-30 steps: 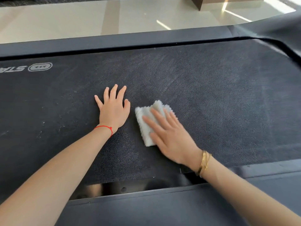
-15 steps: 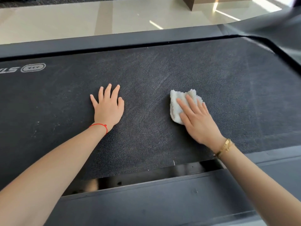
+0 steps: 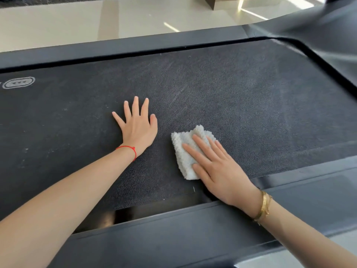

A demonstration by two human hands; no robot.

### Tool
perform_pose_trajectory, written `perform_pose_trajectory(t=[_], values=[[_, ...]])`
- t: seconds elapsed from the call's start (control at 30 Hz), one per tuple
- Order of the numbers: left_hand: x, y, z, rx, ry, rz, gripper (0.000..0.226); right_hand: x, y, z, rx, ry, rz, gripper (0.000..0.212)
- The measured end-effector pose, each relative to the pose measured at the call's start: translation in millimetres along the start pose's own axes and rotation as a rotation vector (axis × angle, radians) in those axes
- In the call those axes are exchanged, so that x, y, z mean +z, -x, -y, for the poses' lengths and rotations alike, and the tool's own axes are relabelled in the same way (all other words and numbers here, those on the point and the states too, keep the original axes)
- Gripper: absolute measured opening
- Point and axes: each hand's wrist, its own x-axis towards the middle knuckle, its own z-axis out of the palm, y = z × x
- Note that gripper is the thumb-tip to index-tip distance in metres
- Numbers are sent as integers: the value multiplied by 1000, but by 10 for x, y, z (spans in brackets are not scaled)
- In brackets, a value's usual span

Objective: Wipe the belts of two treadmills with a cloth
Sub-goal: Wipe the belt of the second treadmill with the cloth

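A black treadmill belt (image 3: 241, 97) fills the middle of the head view, dusty with pale streaks. My left hand (image 3: 138, 128) lies flat on the belt, fingers spread, holding nothing; a red string circles its wrist. My right hand (image 3: 218, 169) presses flat on a folded white fluffy cloth (image 3: 185, 149), just right of the left hand and near the belt's near edge. The fingers cover the cloth's right half. A gold bangle sits on the right wrist.
Dark side rails run along the far edge (image 3: 123, 47) and the near edge (image 3: 193, 235) of the belt. A gap (image 3: 146, 211) shows between belt and near rail. The treadmill's dark front cover (image 3: 332, 43) rises at the right. Pale tiled floor (image 3: 135, 18) lies beyond.
My right hand slid the cloth out to the right and away from me, then back toward me and left, ending beside the left hand. The left hand stayed planted on the belt.
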Motion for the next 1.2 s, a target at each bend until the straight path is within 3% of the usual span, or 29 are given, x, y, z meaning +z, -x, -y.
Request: perform_pose_trajectory(t=[0.2, 0.3, 0.43, 0.53, 0.9, 0.97, 1.1, 1.2], values=[[80, -83, -205, 24, 8, 31, 57, -180, -237, -709, 344, 41, -102, 51], [90, -167, -292, 29, 2, 25, 57, -185, -429, -700, 446, 22, -106, 53], [101, -312, -386, 28, 8, 14, 56, -38, -442, -330, 199, 23, -46, 56], [128, -381, -430, 6, 3, 20, 56, -51, -491, -397, 129, -2, -32, 54], [219, -398, -465, -28, -41, -31, 57, -303, -2106, -1331, 419, 7, -93, 52], [223, -392, -458, -21, -52, -40, 57, -259, -2395, -1163, 359, 11, -66, 53], [227, -389, -449, -13, -90, -30, 60, -98, -2654, -771, 60, 45, -11, 54], [234, -396, -453, -17, -106, -22, 60, -138, -2788, -997, 15, 52, -36, 52]])
